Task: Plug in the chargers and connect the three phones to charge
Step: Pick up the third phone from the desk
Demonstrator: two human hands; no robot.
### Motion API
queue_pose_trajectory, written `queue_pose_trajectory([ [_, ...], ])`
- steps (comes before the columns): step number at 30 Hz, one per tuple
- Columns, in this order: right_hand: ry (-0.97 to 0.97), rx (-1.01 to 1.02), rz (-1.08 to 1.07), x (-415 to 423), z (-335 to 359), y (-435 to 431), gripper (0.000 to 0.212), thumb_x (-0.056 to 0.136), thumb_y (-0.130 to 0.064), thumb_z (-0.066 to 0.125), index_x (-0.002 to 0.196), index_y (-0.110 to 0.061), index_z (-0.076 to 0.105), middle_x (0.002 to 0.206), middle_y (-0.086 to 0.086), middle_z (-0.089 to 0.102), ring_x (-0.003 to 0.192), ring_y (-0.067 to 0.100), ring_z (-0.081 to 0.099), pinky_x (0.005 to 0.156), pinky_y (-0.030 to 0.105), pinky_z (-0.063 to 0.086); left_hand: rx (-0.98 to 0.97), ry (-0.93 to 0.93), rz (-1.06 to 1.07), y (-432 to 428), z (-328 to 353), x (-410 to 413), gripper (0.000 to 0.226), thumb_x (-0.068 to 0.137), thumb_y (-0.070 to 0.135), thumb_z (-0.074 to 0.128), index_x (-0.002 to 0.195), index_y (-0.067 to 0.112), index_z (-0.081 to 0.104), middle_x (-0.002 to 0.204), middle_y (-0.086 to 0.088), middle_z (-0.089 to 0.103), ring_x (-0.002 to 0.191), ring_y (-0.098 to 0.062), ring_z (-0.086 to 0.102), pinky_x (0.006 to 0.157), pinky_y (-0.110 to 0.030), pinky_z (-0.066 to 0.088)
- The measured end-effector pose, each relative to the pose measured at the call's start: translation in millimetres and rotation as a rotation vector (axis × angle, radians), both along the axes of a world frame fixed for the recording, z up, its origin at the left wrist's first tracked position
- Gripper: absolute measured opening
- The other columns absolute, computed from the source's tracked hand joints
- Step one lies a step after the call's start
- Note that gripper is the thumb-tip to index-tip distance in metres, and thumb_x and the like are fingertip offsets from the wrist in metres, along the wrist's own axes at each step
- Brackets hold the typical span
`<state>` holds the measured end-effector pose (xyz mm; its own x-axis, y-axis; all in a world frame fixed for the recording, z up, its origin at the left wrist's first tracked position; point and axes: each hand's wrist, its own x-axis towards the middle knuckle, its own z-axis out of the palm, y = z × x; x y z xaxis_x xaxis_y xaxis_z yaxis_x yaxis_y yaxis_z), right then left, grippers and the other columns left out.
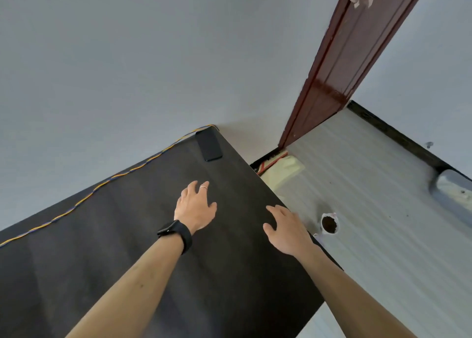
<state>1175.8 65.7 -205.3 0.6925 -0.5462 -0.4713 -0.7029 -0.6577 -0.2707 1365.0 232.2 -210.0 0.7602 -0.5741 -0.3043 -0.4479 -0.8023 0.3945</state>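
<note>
Head view, reach toward the first phone. One phone [210, 145] is all I can find from my station: a dark, flat, glossy slab lying face-flat at the far corner of the dark table [102, 261], just beside the wall [127, 56]. Its long axis runs roughly parallel to the table's right edge, pointing from the hands toward that corner. The other two phones and the chargers are out of frame.

The phone lies ahead of both hands and apart from them. The left hand [195, 207] is the nearer, almost in line with the phone's near short end. Its fingers are spread and loosely bent, and it holds nothing. The right hand [286, 231] sits farther back, by the table's right edge, also loose-fingered and empty. I cannot tell whether either palm touches the tabletop. I judge that the coming move is a straight forward reach by the left hand.

A black watch [176, 231] is on the left wrist, and there is a thin ring [203, 187] on one finger. A twisted yellow-and-blue wire [102, 187] follows the table's far edge to the corner behind the phone; its purpose is unclear. To the right are a reddish-brown door [339, 64], a pale floor [370, 210] and a small cup [330, 224] with dark contents.
</note>
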Motion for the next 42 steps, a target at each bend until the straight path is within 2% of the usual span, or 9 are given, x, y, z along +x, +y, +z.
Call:
queue_pose_trajectory([
  [10,0.16,-0.02,0.225,41,-103,-57,0.081,0.096,-0.064,0.039,0.157,-0.039,-0.008,0.167,0.003,-0.018,0.153,0.036,-0.014,0.122,0.06,0.011,0.063,0.02,0.038,-90,-64,68,0.074,0.09,0.05,0.055,0.153,0.025,0.025,0.161,-0.012,0.009,0.144,-0.038,0.021,0.115,-0.048,0.03],
  [19,0.081,-0.033,0.255,35,-130,-62,0.081,0.096,-0.067,0.033,0.155,-0.04,-0.016,0.165,0.003,-0.025,0.151,0.035,-0.021,0.123,0.058,0.007,0.103,-0.125,0.083,-157,-120,140,0.065,0.094,0.057,0.041,0.152,0.044,0.017,0.165,0.0,0.003,0.146,-0.043,0.011,0.116,-0.055,0.023],
  [22,0.082,-0.044,0.259,33,-132,-63,0.081,0.096,-0.067,0.033,0.156,-0.04,-0.015,0.165,0.003,-0.025,0.151,0.035,-0.022,0.123,0.059,0.007,0.128,-0.181,0.048,-157,-130,136,0.059,0.096,0.058,0.036,0.151,0.042,0.022,0.164,0.002,0.01,0.146,-0.044,0.012,0.115,-0.055,0.025],
  [24,0.087,-0.035,0.258,33,-131,-62,0.08,0.096,-0.066,0.033,0.156,-0.039,-0.014,0.165,0.003,-0.025,0.151,0.035,-0.022,0.123,0.059,0.007,0.092,-0.208,0.047,-149,-130,122,0.052,0.098,0.051,0.042,0.146,0.033,0.036,0.16,-0.002,0.023,0.142,-0.046,0.02,0.108,-0.056,0.037],
  [28,0.103,-0.021,0.258,34,-127,-63,0.081,0.096,-0.067,0.035,0.156,-0.039,-0.013,0.165,0.003,-0.024,0.152,0.035,-0.02,0.122,0.06,0.006,-0.01,-0.234,0.086,-123,-119,86,0.037,0.095,0.027,0.056,0.128,0.01,0.051,0.135,-0.013,0.044,0.12,-0.046,0.043,0.089,-0.055,0.051],
  [32,0.171,0.019,0.251,40,-119,-69,0.085,0.094,-0.067,0.04,0.156,-0.04,-0.011,0.166,0.003,-0.024,0.152,0.035,-0.017,0.122,0.061,0.011,-0.158,0.022,0.238,-98,-95,58,0.054,0.081,0.03,0.068,0.131,0.025,0.048,0.134,-0.001,0.041,0.113,-0.028,0.047,0.091,-0.04,0.05],
  [35,0.247,0.146,0.195,50,-91,-69,0.084,0.093,-0.07,0.04,0.159,-0.036,0.003,0.168,0.004,-0.015,0.154,0.034,-0.01,0.122,0.058,0.015,-0.393,0.367,0.546,-74,-61,31,0.059,0.073,0.033,0.075,0.129,0.027,0.054,0.119,0.004,0.057,0.097,-0.015,0.059,0.085,-0.035,0.056],
  [38,0.152,0.424,-0.079,50,-49,-48,0.073,0.094,-0.068,0.041,0.156,-0.034,0.024,0.166,0.002,0.02,0.152,0.031,0.022,0.121,0.05,0.024,-0.628,1.038,0.773,-33,-21,4,0.043,0.08,0.022,0.076,0.121,0.016,0.065,0.105,-0.012,0.069,0.087,-0.029,0.068,0.077,-0.043,0.058],
  [42,-0.213,0.872,-0.552,11,5,-1,0.046,0.102,-0.032,0.053,0.146,-0.033,0.039,0.145,-0.001,0.05,0.129,0.028,0.056,0.11,0.05,0.044,-0.58,1.418,0.578,28,17,-39,0.041,0.074,0.025,0.079,0.111,0.008,0.07,0.105,-0.019,0.066,0.095,-0.039,0.065,0.082,-0.044,0.053],
])
